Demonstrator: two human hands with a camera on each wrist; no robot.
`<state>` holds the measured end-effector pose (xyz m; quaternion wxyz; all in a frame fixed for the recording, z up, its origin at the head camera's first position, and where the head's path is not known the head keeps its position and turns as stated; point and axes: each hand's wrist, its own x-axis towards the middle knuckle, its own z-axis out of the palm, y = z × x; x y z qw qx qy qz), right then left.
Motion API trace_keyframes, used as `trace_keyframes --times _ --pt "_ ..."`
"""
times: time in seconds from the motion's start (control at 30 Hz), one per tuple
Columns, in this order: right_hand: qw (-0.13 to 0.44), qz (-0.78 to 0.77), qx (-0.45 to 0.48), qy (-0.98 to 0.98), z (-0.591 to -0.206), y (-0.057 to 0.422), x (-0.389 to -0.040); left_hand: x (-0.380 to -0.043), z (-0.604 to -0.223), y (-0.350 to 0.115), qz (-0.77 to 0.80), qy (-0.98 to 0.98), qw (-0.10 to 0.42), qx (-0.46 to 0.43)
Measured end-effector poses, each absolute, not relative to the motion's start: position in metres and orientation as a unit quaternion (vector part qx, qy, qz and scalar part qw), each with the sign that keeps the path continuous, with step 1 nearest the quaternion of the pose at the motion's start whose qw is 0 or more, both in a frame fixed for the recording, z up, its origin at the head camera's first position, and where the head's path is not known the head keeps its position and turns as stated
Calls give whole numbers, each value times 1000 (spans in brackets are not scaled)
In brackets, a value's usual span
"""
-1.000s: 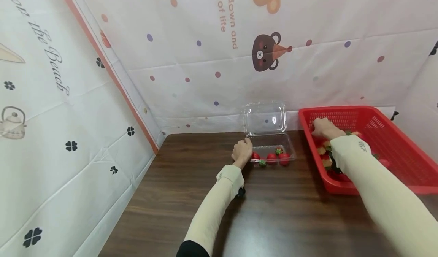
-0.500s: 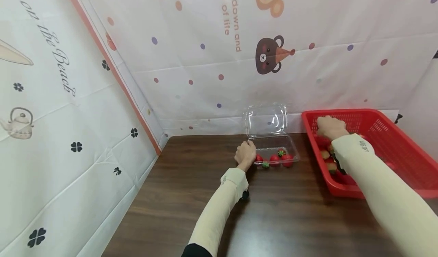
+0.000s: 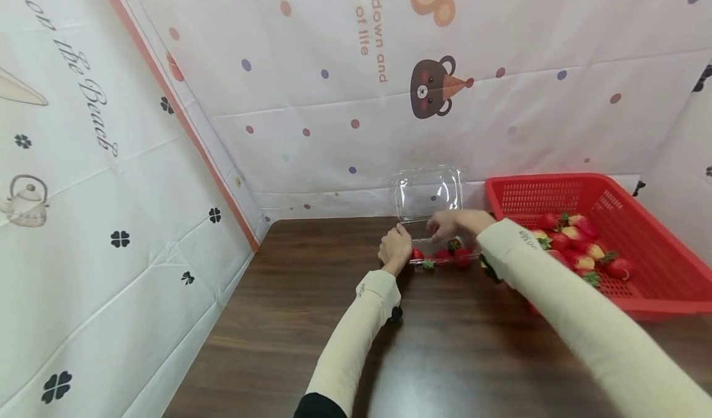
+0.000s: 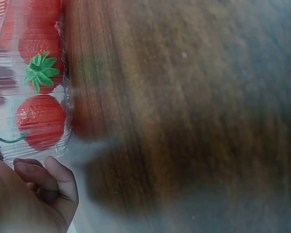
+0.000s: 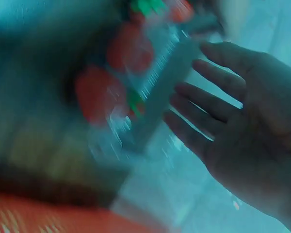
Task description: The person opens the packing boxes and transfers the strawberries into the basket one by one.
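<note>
A clear plastic clamshell container stands at the back of the table, its lid raised against the wall cloth. Several red strawberries with green leaves lie along its front side. My left hand grips the container's left end; in the left wrist view its fingers are curled up against the plastic. Over the open container reaches my right hand. The blurred right wrist view shows its fingers spread and nearly straight, holding nothing, beside the strawberries.
A red perforated basket stands to the right, with more strawberries heaped in it, some with pale yellowish parts. The dark wood table meets printed cloth walls at the back and left.
My right hand has left the basket and moved left to the container, uncovering the strawberries heaped in the basket. My left hand stays at the container's left end.
</note>
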<state>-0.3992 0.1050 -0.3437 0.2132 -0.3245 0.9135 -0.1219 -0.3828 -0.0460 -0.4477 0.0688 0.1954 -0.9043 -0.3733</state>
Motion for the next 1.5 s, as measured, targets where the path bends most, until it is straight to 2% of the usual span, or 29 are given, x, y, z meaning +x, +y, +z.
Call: trace_keyframes --times 0.07,0.33,0.53,0.7,0.8,0.93,1.03,1.2,1.4,1.5 --pt "224 -107 -325 912 -357 92 -397 -384 -446 -48 -370 -905 67 198" --pt "167 -74 -332 926 -387 66 -394 -384 -445 -50 -357 -909 70 204" --pt "152 -80 -336 926 -399 82 -412 -384 -446 -44 -357 -911 62 195" --pt "178 -127 -323 921 -399 97 -416 -381 -446 -41 -354 -912 80 191" --pt "186 -139 -307 923 -389 98 -407 -381 -446 -40 -348 -912 115 182" --pt "158 -108 -344 919 -384 95 -401 -381 -446 -40 -344 -909 153 176" --pt "142 -86 -352 921 -382 94 -401 -382 -446 -41 -345 -908 158 179" --pt "131 -126 -308 934 -363 107 -406 -382 -445 -41 -343 -908 160 178" --pt "24 -131 -321 938 -317 132 -414 -384 -445 -41 -319 -919 163 165" --pt "-10 -128 -313 941 -295 148 -416 -383 -445 -40 -315 -922 158 162"
